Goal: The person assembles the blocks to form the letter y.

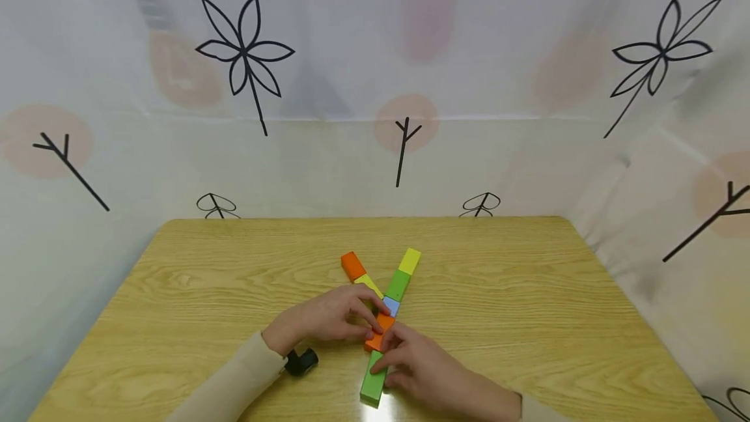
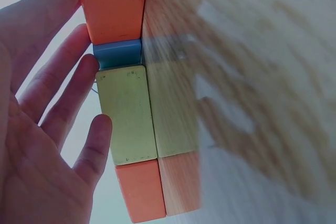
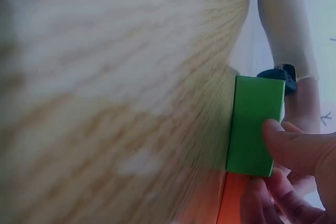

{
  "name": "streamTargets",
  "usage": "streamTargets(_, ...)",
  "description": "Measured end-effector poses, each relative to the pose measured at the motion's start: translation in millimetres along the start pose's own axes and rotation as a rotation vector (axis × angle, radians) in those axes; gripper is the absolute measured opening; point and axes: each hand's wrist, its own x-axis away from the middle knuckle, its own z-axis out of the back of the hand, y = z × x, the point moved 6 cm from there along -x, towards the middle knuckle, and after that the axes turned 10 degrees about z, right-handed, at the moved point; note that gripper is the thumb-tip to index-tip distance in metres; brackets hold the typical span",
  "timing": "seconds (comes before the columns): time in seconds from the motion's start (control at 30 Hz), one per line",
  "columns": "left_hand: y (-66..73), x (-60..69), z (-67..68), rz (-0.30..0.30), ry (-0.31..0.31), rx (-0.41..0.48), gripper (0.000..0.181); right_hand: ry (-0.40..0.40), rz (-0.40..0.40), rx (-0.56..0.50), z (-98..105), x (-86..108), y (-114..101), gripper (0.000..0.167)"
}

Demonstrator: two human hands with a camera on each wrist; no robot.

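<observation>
A row of colored wooden blocks runs up the table in a Y shape. My left hand (image 1: 342, 312) reaches in from the left, its fairly straight fingers touching an orange block (image 1: 385, 322) and a blue block (image 1: 391, 306). In the left wrist view that hand (image 2: 52, 108) lies along the side of the row. Nearer to me, my right hand (image 1: 426, 365) pinches a green block (image 1: 372, 388) between thumb and finger, with another finger against the orange block. The right wrist view shows the thumb on the green block's (image 3: 252, 124) side face.
Beyond the blue block, one branch has a green block (image 1: 398, 285) and a yellow block (image 1: 410, 261). The other branch has a yellow block (image 1: 369, 284) and an orange block (image 1: 353, 266). A black wrist device (image 1: 302, 362) sits below the left wrist. Patterned cloth surrounds the wooden table (image 1: 234, 266).
</observation>
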Motion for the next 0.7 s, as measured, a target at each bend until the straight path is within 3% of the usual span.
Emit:
streamTargets(0.23, 5.3, 0.8, 2.5, -0.03, 0.003, -0.027, 0.013, 0.05, -0.017, 0.069, 0, -4.3, 2, 0.016)
streamTargets(0.4, 6.9, 0.0, 3.1, -0.015, -0.001, -0.048, 0.013, 0.08, -0.046, 0.083, 0, -8.0, 3, 0.015)
streamTargets(0.7, 7.6, -0.7, 5.4, -0.01, 0.027, -0.066, 0.013, 0.145, -0.03, 0.085, 5, -9.2, 1, 0.017)
